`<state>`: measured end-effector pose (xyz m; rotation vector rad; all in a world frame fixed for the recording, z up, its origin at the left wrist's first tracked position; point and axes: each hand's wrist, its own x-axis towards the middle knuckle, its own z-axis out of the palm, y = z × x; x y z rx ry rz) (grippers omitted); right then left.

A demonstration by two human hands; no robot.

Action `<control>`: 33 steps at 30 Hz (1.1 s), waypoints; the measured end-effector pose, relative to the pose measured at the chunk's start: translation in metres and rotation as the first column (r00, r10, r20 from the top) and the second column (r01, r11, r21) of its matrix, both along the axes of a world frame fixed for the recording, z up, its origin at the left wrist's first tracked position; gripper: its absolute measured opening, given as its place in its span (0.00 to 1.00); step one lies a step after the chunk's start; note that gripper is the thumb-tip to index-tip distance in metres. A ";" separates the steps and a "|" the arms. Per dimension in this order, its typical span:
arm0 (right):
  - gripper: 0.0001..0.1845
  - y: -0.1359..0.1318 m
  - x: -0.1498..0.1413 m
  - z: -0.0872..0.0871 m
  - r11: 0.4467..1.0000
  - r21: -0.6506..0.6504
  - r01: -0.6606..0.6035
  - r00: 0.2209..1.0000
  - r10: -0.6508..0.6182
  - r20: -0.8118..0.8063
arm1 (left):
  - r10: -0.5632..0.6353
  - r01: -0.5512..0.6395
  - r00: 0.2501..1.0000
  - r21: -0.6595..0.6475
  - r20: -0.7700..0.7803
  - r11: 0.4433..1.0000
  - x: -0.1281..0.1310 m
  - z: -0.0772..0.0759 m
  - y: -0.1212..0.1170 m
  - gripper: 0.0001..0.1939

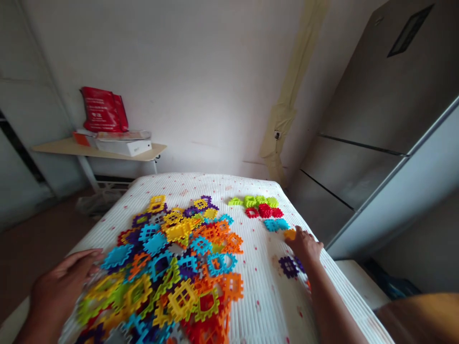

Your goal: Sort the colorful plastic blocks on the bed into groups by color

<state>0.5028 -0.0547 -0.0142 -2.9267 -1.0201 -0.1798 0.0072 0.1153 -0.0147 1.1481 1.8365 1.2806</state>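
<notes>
A big heap of colourful plastic interlocking tiles (175, 267) lies on a white patterned table top (265, 296). My left hand (62, 284) rests flat at the heap's left edge, fingers stretched out on the blue and yellow tiles. My right hand (304, 244) is at the right side, fingers curled on a small orange tile (289, 234). Sorted groups lie beyond it: green tiles (254, 201), red tiles (264, 211), blue tiles (276, 224). Purple tiles (289, 266) lie just beside my right wrist.
A tall grey refrigerator (380, 124) stands close on the right. A wall shelf (96, 149) at the back left carries a red bag (102, 110) and a white box (124, 145). The table's right edge runs near my right forearm.
</notes>
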 end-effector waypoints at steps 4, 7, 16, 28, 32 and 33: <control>0.23 -0.002 0.000 -0.001 1.000 -0.010 -0.002 1.000 0.002 -0.001 | -0.040 0.047 0.995 -0.078 0.090 0.996 0.003 0.014 -0.007 0.18; 0.24 -0.004 -0.005 0.005 1.000 -0.005 0.001 1.000 -0.001 0.004 | -0.033 0.041 0.995 -0.090 0.096 0.995 0.007 0.023 -0.010 0.17; 0.14 0.026 -0.082 0.029 0.785 0.359 -0.504 0.827 0.559 -0.060 | -0.030 0.037 0.997 -0.102 0.070 0.994 0.011 0.024 -0.010 0.19; 0.13 0.077 -0.186 0.007 0.736 0.007 -0.677 0.731 0.673 -0.116 | -0.029 0.038 0.993 -0.081 0.112 0.996 0.004 0.011 -0.002 0.16; 0.22 0.081 -0.191 0.010 0.781 -0.008 -0.625 0.777 0.620 -0.108 | -0.059 0.071 0.989 -0.081 0.137 0.994 0.001 0.008 0.000 0.15; 0.22 0.082 -0.192 0.009 0.789 0.000 -0.615 0.784 0.611 -0.111 | -0.065 0.077 0.988 -0.082 0.141 0.994 0.000 0.008 0.000 0.15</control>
